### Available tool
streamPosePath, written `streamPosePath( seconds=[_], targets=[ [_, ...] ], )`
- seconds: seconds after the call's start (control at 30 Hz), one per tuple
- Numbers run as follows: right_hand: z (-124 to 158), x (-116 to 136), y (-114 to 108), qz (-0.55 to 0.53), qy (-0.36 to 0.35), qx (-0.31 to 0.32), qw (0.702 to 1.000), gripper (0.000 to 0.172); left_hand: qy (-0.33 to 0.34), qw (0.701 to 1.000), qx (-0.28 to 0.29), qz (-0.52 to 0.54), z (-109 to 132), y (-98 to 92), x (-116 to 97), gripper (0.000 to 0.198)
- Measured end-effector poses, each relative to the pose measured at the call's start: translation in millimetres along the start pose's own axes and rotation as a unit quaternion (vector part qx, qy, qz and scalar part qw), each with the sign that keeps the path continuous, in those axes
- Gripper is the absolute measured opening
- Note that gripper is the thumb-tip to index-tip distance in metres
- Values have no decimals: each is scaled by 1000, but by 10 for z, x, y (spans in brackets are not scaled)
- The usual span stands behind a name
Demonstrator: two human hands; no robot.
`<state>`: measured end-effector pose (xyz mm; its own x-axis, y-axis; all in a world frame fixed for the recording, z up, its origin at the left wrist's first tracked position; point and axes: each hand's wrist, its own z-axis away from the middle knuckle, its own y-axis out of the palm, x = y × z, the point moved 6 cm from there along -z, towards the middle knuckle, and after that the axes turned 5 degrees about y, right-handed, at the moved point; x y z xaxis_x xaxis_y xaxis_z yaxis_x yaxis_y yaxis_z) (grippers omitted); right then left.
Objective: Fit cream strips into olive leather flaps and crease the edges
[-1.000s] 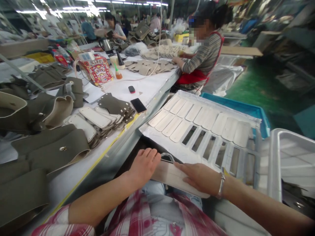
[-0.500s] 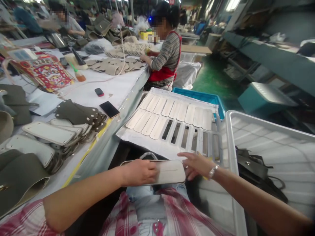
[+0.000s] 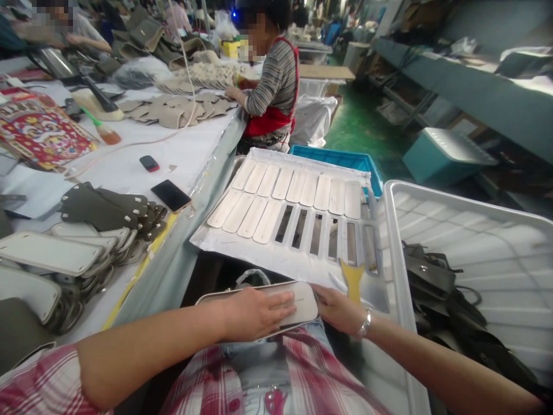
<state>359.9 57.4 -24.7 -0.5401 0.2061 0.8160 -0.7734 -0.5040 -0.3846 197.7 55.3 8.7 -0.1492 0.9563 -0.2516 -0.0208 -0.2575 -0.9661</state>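
A cream oblong leather panel point(image 3: 302, 300) lies across my lap. My left hand point(image 3: 254, 314) rests flat on top of it with fingers stretched out. My right hand point(image 3: 339, 308) touches the panel's right end, fingers curled at its edge. A yellow scraper point(image 3: 353, 279) stands just beyond my right hand on a white sheet point(image 3: 263, 253). That sheet carries rows of cream strips point(image 3: 298, 187) and several empty slots point(image 3: 317, 233).
The white worktable point(image 3: 129, 167) at left holds stacked grey and cream panels point(image 3: 86, 242), a black phone point(image 3: 171, 195) and a bottle. A white crate point(image 3: 475, 230) with dark bag parts sits at right. A blue bin point(image 3: 345, 158) and a seated co-worker point(image 3: 272, 92) lie ahead.
The camera has swung right and down. My right hand slid from the sheet to the panel's right end, uncovering the yellow scraper. My left hand stayed on the panel.
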Motion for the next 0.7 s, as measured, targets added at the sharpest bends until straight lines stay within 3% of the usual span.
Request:
streamPosePath(
  seconds=[0.07, 0.3, 0.5, 0.7],
  targets=[
    [8, 16, -18, -12, -7, 5, 1000, 40, -3, 1000, 14, 11, -17, 10, -3, 45],
    [0, -178, -19, -53, 103, 12, 993, 46, -50, 996, 49, 50, -132, 75, 57, 45],
    [32, -179, -17, -49, 137, 5, 989, 54, -70, 995, 35, 62, -111, 101, 25, 44],
    [48, -148, 15, -94, 141, -8, 985, 49, 17, 990, 29, 136, -56, 9, 16, 34]
  ],
)
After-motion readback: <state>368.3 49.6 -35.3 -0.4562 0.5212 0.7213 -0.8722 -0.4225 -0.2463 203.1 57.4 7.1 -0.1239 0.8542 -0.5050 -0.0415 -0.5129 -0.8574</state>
